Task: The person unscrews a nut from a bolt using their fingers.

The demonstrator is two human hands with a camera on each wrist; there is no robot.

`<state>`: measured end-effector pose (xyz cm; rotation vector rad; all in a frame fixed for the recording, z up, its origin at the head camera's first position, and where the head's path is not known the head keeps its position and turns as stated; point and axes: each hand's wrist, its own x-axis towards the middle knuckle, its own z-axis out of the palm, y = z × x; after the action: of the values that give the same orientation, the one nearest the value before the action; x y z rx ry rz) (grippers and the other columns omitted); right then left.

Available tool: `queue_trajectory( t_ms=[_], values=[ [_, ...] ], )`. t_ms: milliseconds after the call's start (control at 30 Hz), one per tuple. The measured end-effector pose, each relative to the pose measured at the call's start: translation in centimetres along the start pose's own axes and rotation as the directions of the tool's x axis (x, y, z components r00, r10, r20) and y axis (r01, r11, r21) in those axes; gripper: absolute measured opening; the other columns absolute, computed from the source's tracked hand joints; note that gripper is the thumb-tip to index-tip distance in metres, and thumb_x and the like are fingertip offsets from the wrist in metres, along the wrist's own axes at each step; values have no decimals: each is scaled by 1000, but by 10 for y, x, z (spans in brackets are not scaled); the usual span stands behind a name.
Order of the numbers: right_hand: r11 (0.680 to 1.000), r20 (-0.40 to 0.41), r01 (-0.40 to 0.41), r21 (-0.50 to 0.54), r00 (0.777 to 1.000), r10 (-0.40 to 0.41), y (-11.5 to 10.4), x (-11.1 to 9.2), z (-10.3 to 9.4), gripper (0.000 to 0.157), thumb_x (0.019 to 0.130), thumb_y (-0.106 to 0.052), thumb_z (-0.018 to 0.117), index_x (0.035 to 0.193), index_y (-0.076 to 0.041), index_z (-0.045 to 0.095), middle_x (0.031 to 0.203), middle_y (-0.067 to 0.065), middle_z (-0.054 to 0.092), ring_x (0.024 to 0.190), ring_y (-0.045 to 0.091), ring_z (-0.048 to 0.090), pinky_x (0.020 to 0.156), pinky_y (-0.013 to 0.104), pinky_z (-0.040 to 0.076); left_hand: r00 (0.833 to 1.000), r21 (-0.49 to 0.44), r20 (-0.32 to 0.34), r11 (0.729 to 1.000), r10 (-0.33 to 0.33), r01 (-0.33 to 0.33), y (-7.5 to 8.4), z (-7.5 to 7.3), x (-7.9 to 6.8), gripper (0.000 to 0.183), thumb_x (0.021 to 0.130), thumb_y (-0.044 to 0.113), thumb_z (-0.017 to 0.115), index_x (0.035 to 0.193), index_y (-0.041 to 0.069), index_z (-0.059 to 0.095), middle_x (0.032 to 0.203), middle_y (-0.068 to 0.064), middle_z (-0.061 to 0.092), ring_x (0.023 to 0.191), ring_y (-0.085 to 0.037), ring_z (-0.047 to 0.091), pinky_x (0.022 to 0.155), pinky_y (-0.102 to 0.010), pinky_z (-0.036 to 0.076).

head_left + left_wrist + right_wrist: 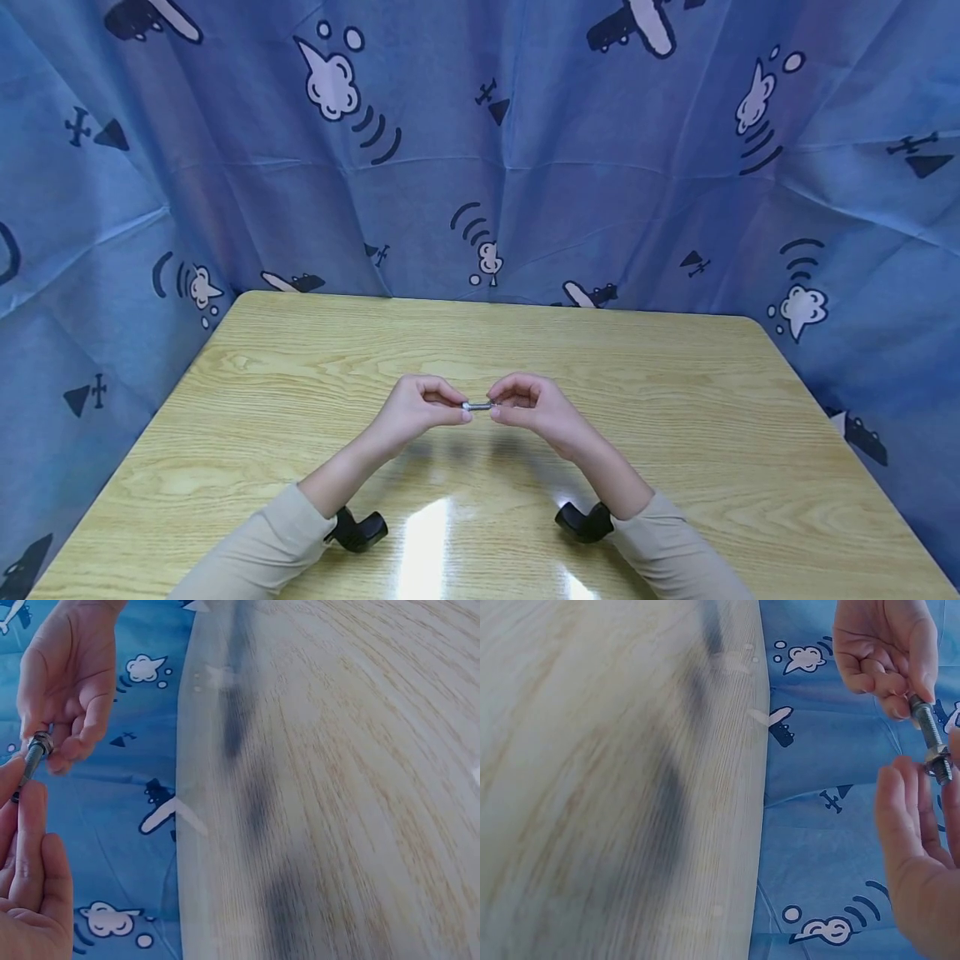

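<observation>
A silver threaded bolt (478, 407) is held level above the table between both hands. My left hand (420, 407) pinches one end of it between thumb and fingertips; those fingers partly hide that end. A hex nut (937, 755) sits around the bolt near its other end, with a short length of thread sticking out past it. At the nut, the thumb and fingers of my right hand (538, 414) pinch from either side. In the left wrist view the bolt (33, 763) slants between the two hands, and the nut (43, 741) is by the right fingertips.
Beneath the hands lies a light wood-grain table (637, 375), with glare near its front. A blue patterned curtain (442, 183) hangs behind and along both sides. Black devices (360, 531) are strapped at both wrists, below the beige sleeves (258, 542).
</observation>
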<state>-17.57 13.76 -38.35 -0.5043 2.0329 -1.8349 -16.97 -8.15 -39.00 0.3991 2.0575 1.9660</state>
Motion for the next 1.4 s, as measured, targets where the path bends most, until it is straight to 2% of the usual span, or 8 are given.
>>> queue_trajectory(
  t_ms=[100,300,500,567,800,1000,1200,1400],
  values=[
    [1000,10,4,11,1000,-4,-1,-1,0,30,84,-6,67,109,6,56,96,9,60,82,16,61,78,35,53,1000,-7,-2,1000,0,0,0,1,0,23,75,4,76,93,-8,67,83,-10,69,77,-19,67,75,-33,54],
    [999,20,-20,31,1000,20,0,-1,0,32,92,-14,60,109,12,52,90,10,63,79,16,64,76,37,54,1000,1,-7,1000,-7,7,1,2,1,24,75,4,76,93,-8,67,82,-9,70,77,-18,67,74,-32,54],
    [1000,15,16,-24,1000,-15,0,-2,-1,31,83,-5,68,108,8,55,104,21,58,86,18,61,76,30,53,1000,7,-14,1000,-10,10,0,1,1,23,74,4,76,93,-8,67,81,-9,70,76,-18,67,74,-31,54],
    [1000,15,9,-18,1000,-8,-1,-1,0,32,85,-6,67,110,8,54,104,21,59,86,18,61,76,31,53,1000,2,-15,1000,-9,9,0,1,1,23,74,4,76,93,-8,67,82,-9,70,76,-18,67,74,-32,54],
    [999,-2,-44,0,999,44,0,1,0,25,92,-14,59,104,8,55,86,9,63,76,15,63,74,34,55,1000,2,-14,1000,-14,14,2,2,1,23,75,4,76,93,-8,67,82,-10,70,77,-19,68,74,-32,54],
    [1000,1,3,-17,1000,-3,0,-1,-2,29,85,-6,65,108,8,55,99,12,59,84,18,61,77,31,53,1000,-3,-19,1000,-16,16,2,1,1,23,75,2,75,94,-9,67,82,-10,70,76,-18,68,74,-32,54],
    [999,-4,-33,8,999,33,-1,0,-2,26,93,-17,58,106,6,55,87,9,62,76,16,62,74,37,55,1000,-7,-16,1000,-12,12,2,2,1,24,75,3,75,94,-9,67,82,-10,70,77,-18,68,74,-31,54],
    [1000,1,-2,-2,1000,2,-1,-1,-3,26,85,-6,65,106,6,56,95,8,60,81,16,60,76,30,53,1000,-9,-16,1000,-9,9,1,1,2,23,75,2,75,94,-9,67,82,-10,69,77,-19,68,75,-32,54]
  ],
)
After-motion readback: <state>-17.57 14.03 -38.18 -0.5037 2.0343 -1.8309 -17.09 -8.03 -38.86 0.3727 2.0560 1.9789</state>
